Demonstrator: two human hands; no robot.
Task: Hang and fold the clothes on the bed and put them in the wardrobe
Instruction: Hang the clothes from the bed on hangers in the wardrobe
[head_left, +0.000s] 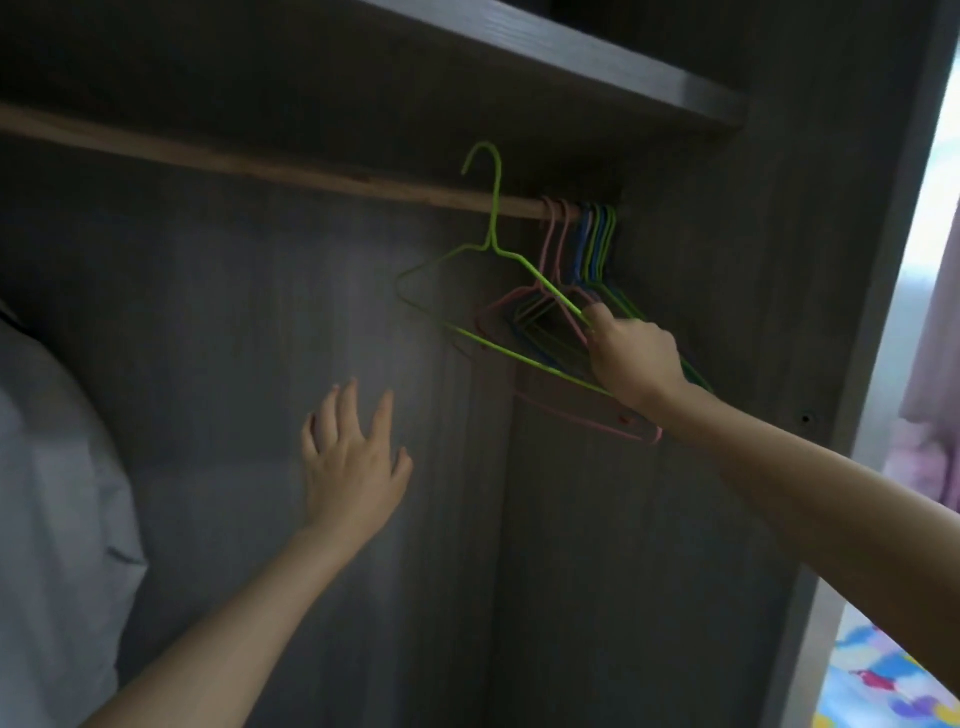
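Observation:
I face the inside of a dark grey wardrobe (675, 519) with a wooden rail (260, 163) under a shelf (597, 57). My right hand (631, 358) grips the right shoulder of a green wire hanger (493, 208). Its hook is lifted off the rail and stands above it. Several pink, blue and green hangers (582, 244) hang bunched at the rail's right end, behind my right hand. Lower and to the left, my left hand (353, 457) is raised in front of the wardrobe's back wall, fingers spread, holding nothing.
A white garment or bag (57, 467) fills the wardrobe's left side. A bright patterned bedcover (883, 686) shows at the bottom right, outside the wardrobe's side panel (878, 260). Pink fabric (935, 364) hangs at the right edge by a bright window.

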